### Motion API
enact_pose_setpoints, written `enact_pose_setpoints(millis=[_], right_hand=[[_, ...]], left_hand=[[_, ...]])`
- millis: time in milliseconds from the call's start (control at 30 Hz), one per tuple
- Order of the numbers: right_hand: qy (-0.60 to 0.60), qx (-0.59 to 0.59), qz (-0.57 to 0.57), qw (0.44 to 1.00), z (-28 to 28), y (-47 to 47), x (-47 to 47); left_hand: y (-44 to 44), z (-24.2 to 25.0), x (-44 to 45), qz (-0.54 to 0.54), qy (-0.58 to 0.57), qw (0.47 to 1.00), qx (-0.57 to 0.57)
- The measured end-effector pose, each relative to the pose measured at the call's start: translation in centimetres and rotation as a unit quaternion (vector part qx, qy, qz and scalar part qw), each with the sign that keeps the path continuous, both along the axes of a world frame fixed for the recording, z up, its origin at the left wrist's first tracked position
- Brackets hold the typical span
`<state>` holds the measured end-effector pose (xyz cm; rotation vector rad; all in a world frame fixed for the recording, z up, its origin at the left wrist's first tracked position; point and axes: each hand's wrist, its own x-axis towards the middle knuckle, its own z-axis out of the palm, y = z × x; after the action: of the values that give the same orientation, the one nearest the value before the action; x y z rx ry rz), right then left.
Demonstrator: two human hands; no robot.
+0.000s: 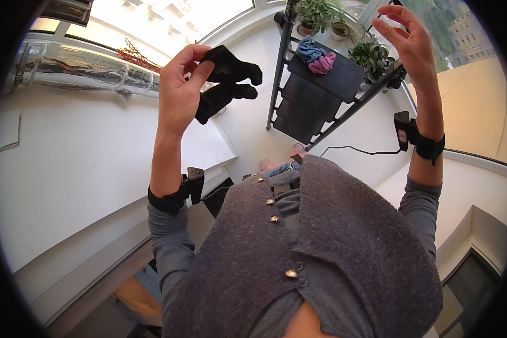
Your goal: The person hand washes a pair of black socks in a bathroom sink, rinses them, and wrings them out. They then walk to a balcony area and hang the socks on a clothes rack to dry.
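Observation:
A pair of black socks (228, 72) hangs from my left hand (181, 84), pinched between thumb and fingers at the upper left. My right hand (409, 46) is raised at the upper right with its fingers curved and apart, holding nothing, near the window. Between the hands stands a black folding stepladder (310, 105). On its top step lie a crumpled blue cloth item (309, 50) and a crumpled pink one (322, 63), touching each other.
Potted plants (369, 57) stand behind and beside the ladder near the windows. A foil-wrapped duct (88, 67) and red-berried twigs (137, 57) run along the left. A black cable (354, 147) leads from the device on my right forearm. A white ledge (80, 156) lies at left.

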<state>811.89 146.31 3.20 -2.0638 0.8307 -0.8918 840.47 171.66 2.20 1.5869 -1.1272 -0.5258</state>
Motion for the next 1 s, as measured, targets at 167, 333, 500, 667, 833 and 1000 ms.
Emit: enact_pose_setpoints(millis=[167, 333, 500, 667, 833, 1000], right_hand=[[0.123, -0.205, -0.163, 0.957, 0.2, -6.7, -6.9], [0.077, -0.077, -0.12, 0.987, -1.2, -11.2, -6.4], [0.118, -0.113, -0.05, 0.985, -2.9, -13.3, -2.8], [0.102, -0.163, -0.095, 0.977, -3.7, -14.7, -1.4], [0.152, -0.099, -0.158, 0.971, -4.3, -15.2, -1.1], [0.111, -0.035, -0.116, 0.986, -4.3, -14.9, -0.9]], left_hand=[[0.9, 1.5, 2.0, 0.0, -0.074, 0.996, 0.058], [0.6, 1.9, 2.5, 0.006, -0.032, 0.991, 0.129], [0.2, 3.0, 2.0, 0.018, -0.05, 0.973, 0.224], [-0.9, 3.5, 2.8, 0.01, 0.004, 0.967, 0.256], [-3.7, 3.4, 4.4, -0.025, 0.086, 0.97, 0.225], [-8.2, 3.5, 7.1, -0.084, 0.168, 0.969, 0.159]])
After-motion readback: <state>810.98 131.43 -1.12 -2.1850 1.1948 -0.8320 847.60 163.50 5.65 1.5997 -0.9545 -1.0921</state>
